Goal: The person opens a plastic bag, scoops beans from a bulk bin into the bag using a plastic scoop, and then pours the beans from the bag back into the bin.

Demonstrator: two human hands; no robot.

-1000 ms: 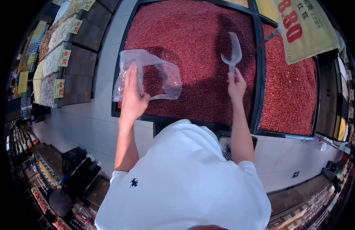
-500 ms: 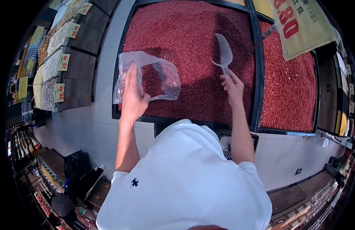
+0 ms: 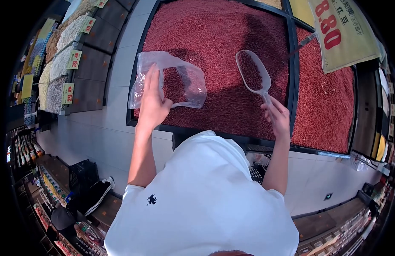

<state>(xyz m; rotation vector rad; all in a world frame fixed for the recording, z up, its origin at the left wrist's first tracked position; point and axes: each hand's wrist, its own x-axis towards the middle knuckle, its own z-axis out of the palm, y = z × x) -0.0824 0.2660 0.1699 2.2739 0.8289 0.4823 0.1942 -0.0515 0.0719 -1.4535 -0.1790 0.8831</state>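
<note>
My left hand (image 3: 153, 100) grips a clear plastic bag (image 3: 193, 81), its fingers pressed along the near side and the thumb bent inward. The bag's mouth gapes over the red beans (image 3: 197, 25) in a large black-edged bin. My right hand (image 3: 276, 114) is closed around the handle of a clear scoop (image 3: 269, 79), held above the right part of the same bin. Red beans show inside the scoop's rim; how many of them lie in it and how many are seen through it, I cannot tell.
A yellow price sign (image 3: 347, 36) on a clip leans over a second bin of lighter red beans (image 3: 323, 94). Tilted grain bins with price tags (image 3: 68, 93) stand at the left. A black basket (image 3: 83, 175) and a person's shoe (image 3: 108, 183) are at lower left.
The scoop has turned from a side-on, tilted pose to face upward, and my right hand has drawn back toward me and slightly right. My left hand keeps its grip on the bag.
</note>
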